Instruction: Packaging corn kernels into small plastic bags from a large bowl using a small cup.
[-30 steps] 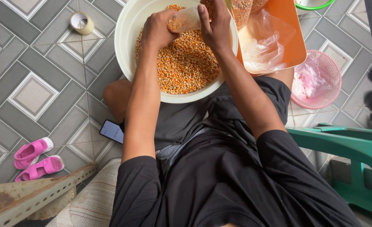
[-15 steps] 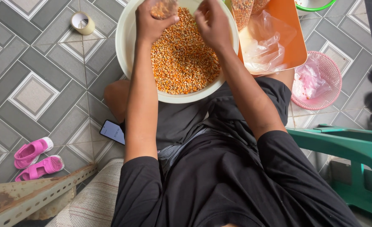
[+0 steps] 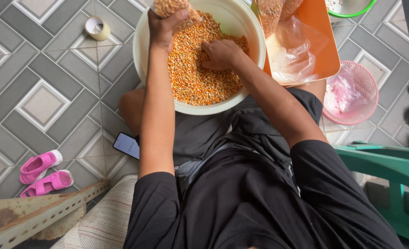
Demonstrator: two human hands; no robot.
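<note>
A large cream basin (image 3: 248,27) full of orange and yellow corn kernels (image 3: 200,78) rests on my lap. My left hand (image 3: 164,25) grips a small clear plastic bag of kernels (image 3: 170,7) over the basin's far left side. My right hand (image 3: 220,53) is down in the kernels at the middle of the basin, fingers curled into the heap; whether it holds any is hidden.
An orange tray (image 3: 322,41) with filled and empty clear bags lies right of the basin. A pink mesh basket (image 3: 359,92) sits beyond it. A tape roll (image 3: 97,27), a phone (image 3: 127,145), small pink sandals (image 3: 43,173) lie on the tiled floor. A green plastic chair (image 3: 393,170) stands at right.
My left hand has lifted the bag up to the basin's far edge. My right hand has left the bag's mouth and dropped into the kernels.
</note>
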